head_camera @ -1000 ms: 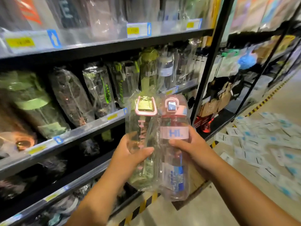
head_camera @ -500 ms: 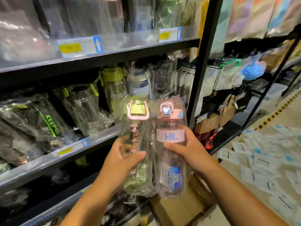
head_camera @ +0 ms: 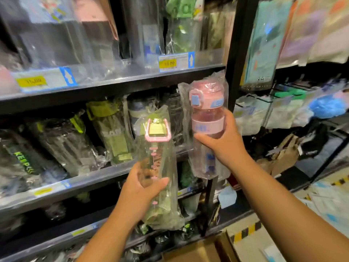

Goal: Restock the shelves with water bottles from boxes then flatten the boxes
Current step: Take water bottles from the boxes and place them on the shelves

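Two wrapped bottles are held before the shelving, one in each hand. The clear bottle [head_camera: 158, 154], with a pink loop at its cap, is gripped round its lower body by the left hand [head_camera: 143, 193] at the centre of the frame, fingers and thumb curled about the wrap. The pink bottle [head_camera: 207, 114] is gripped just below its pale band by the right hand [head_camera: 226, 146], right of centre and higher in the frame, the thumb laid across the front and the fingers wrapped behind. Both bottles are carried with the long axis near upright, caps up.

The middle shelf [head_camera: 85, 181] runs from lower left towards centre right, and its row of wrapped bottles lies beyond and to the left of both hands. The pink bottle is raised to the height of that row, just left of the black post [head_camera: 241, 35], so the right hand is judged the nearer to a placement. A push away from the camera, axis upright, would be called for. Whether its base clears the rim cannot be told. The clear bottle is held lower. A box [head_camera: 196, 250] is seen at bottom centre.
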